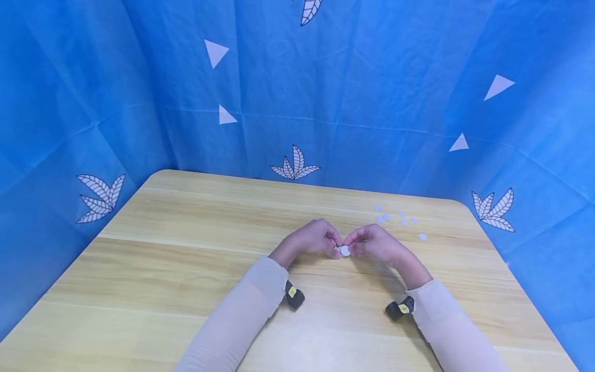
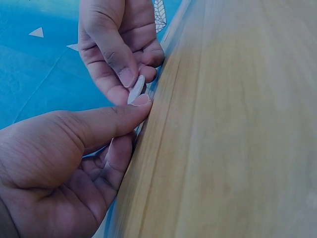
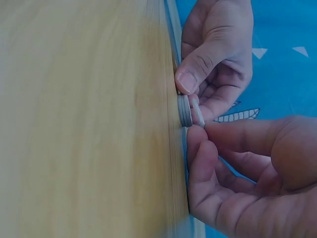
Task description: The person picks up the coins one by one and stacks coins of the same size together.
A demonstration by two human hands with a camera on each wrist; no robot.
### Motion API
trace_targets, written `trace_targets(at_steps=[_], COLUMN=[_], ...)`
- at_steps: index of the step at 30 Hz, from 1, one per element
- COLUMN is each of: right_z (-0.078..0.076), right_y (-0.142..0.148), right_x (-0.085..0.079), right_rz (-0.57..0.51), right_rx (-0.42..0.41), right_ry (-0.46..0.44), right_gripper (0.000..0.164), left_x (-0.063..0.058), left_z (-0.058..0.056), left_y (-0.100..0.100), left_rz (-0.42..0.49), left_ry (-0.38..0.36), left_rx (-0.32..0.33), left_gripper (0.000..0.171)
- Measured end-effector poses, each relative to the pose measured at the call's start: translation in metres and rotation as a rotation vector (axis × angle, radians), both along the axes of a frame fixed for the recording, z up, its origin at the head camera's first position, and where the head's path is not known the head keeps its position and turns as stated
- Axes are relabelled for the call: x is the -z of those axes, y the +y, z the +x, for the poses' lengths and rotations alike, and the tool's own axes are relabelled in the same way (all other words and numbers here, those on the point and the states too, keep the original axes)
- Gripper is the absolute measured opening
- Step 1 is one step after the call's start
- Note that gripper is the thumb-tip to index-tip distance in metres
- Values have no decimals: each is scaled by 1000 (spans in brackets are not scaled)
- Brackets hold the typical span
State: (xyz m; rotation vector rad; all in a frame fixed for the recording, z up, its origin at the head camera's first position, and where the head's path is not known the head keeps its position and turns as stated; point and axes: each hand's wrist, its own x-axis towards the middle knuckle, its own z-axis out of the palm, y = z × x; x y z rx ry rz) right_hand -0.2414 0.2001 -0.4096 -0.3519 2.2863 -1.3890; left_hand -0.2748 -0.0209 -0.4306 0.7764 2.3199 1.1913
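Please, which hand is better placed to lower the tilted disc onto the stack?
Probably the right hand: it pinches the tilted disc just over the stack, while the left hand is at the stack's side.

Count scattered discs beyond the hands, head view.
7. Left: far disc, near-left disc, near-right disc. Middle: back disc, front disc, right disc. Rightmost: lone disc. Right hand may hide others.

The right hand (image 2: 118, 44) pinches a pale disc (image 2: 135, 90) that seems to touch the left hand (image 2: 62, 161).
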Motion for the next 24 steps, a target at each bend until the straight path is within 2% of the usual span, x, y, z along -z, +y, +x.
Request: trace_targets(at_steps=[24], right_z=[0], right_y=[-2], right_x=[-3], right_rz=[17], right_rx=[62], right_ry=[-33], right_gripper=[22], left_x=[-2], left_z=[2], left_y=[-1], left_rz=[-13], left_ry=[-12], left_rx=[-8], left_gripper=[22])
